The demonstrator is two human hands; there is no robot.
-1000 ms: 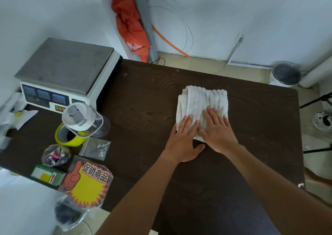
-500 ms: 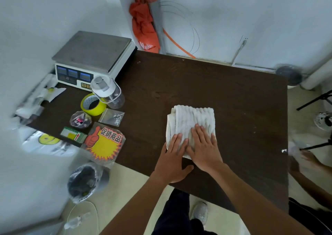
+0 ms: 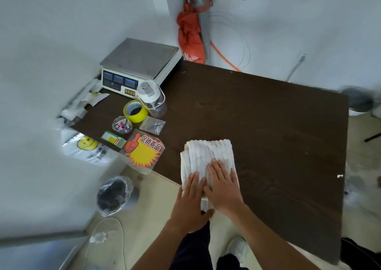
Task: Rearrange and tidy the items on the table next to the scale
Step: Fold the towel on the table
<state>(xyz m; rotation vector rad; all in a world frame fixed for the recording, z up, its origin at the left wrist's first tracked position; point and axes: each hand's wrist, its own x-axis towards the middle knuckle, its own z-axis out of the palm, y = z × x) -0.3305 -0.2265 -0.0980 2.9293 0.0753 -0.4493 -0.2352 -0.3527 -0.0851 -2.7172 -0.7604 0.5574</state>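
A folded white ribbed towel (image 3: 208, 153) lies at the near edge of the dark wooden table (image 3: 268, 125). My left hand (image 3: 190, 199) and my right hand (image 3: 223, 184) both press flat on the towel's near end, fingers spread, with the left thumb hooked under the table edge. The white scale (image 3: 138, 67) stands at the table's far left corner. In front of it sit a clear jar with a white lid (image 3: 153, 100), a yellow tape roll (image 3: 135, 111), a small bag of bits (image 3: 122, 125), a zip bag (image 3: 153, 125), a green box (image 3: 113, 139) and a yellow-and-red promotion sign (image 3: 142, 151).
An orange cloth (image 3: 190, 34) hangs on a pipe in the wall corner. On the floor by the table's left side stand a bin lined with a plastic bag (image 3: 114, 196) and a smiley-face bag (image 3: 88, 146). Another person's limb shows at the far right edge.
The towel with both hands on it has slid toward the table's near edge. The camera has pulled back, so the floor and my legs now show.
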